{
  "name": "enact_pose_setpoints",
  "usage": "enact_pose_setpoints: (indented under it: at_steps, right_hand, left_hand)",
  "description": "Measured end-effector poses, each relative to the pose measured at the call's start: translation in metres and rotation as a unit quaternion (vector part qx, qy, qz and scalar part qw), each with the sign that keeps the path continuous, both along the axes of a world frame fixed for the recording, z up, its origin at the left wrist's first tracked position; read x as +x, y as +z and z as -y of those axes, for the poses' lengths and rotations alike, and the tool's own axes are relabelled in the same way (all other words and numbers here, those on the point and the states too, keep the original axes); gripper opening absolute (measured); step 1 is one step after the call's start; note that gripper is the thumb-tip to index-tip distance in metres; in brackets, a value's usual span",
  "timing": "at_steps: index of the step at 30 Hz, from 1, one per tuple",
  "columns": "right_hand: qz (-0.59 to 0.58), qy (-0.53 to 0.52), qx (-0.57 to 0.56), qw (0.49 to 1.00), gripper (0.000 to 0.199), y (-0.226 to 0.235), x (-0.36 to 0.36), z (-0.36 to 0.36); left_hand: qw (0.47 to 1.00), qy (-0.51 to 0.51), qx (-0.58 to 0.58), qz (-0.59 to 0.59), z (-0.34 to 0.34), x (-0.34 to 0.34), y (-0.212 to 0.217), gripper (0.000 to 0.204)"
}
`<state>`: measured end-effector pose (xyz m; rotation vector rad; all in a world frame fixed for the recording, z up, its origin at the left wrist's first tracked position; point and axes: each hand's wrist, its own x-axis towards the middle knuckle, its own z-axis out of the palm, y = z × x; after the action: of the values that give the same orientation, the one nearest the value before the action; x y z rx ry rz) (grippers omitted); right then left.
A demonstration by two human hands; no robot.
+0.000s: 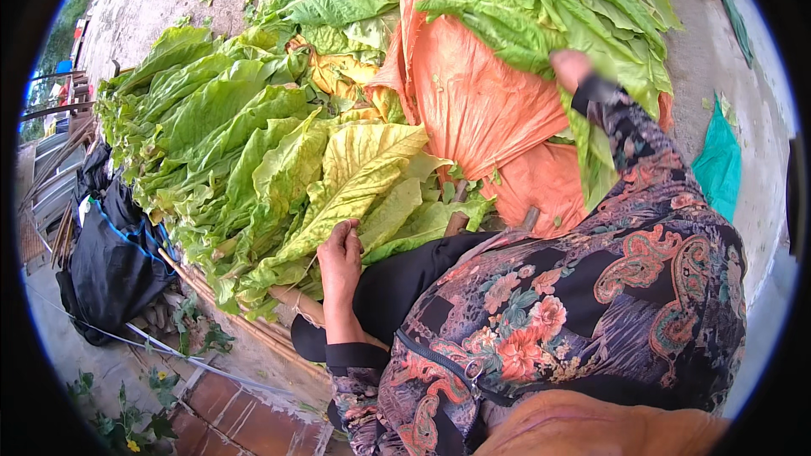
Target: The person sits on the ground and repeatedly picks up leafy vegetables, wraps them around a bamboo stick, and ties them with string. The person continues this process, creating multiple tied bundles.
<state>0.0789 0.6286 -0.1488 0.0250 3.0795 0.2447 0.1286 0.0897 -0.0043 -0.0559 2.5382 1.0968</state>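
Your left hand (340, 263) sits nearest you, fingers curled narrow around the stem ends of the stacked yellow-green leaves (338, 194), which fan up and away from it, long axis running from the stems at your palm toward the upper right. Beyond that, the orange sheet (481, 110) carries the loose green leaves (549, 8); your right hand (570, 67) reaches far out to them, blurred, so you cannot tell how it is closed, though it touches the leaves at their near edge

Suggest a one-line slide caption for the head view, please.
Left hand grips yellow-green leaves on a stick; right hand reaches into green leaves on orange sheet.
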Motion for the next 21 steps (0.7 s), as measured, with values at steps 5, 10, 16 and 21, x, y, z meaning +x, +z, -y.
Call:
enact_pose_setpoints:
  at_steps: [5,10,16,21]
  right_hand:
    - [0.341,-0.037,-0.109,0.933,0.053,-0.012,0.056,0.094]
    - [0.044,-0.053,-0.255,0.964,0.048,0.004,-0.024,0.13]
    - [0.069,-0.046,-0.045,0.996,0.093,-0.104,-0.074,0.165]
    - [0.041,-0.05,-0.089,0.994,0.025,-0.097,-0.08,0.142]
  left_hand:
    - [1.0,-0.012,0.014,0.0,-0.005,-0.004,0.0,0.022]
    - [1.0,-0.015,-0.001,-0.005,-0.002,0.002,0.002,0.021]
    - [0.999,-0.039,0.025,-0.008,-0.018,0.007,0.018,0.022]
    - [0.998,-0.047,0.046,0.0,-0.017,0.016,0.025,0.022]
